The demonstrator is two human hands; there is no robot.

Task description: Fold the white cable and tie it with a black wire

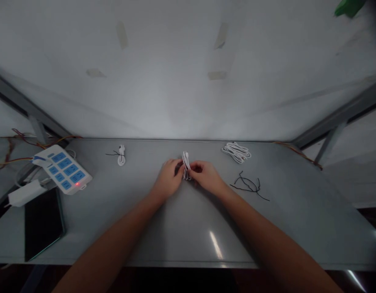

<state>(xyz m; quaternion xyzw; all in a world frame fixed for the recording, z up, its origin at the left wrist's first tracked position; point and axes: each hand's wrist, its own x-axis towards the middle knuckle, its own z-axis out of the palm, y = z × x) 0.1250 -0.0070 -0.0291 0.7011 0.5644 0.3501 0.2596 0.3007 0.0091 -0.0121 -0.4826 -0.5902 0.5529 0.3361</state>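
My left hand (169,178) and my right hand (206,176) meet at the middle of the grey table (182,228), both closed on a small bundled white cable (186,164) held between the fingertips. A short end of the cable sticks up above my fingers. The lower part of the bundle is hidden behind my fingers.
A loose white cable coil (236,151) lies at the back right, with several black twist ties (249,186) in front of it. A tied white cable (121,155) rests at the back left. A white power strip (64,169), a white adapter (25,193) and a dark phone (43,223) occupy the left side.
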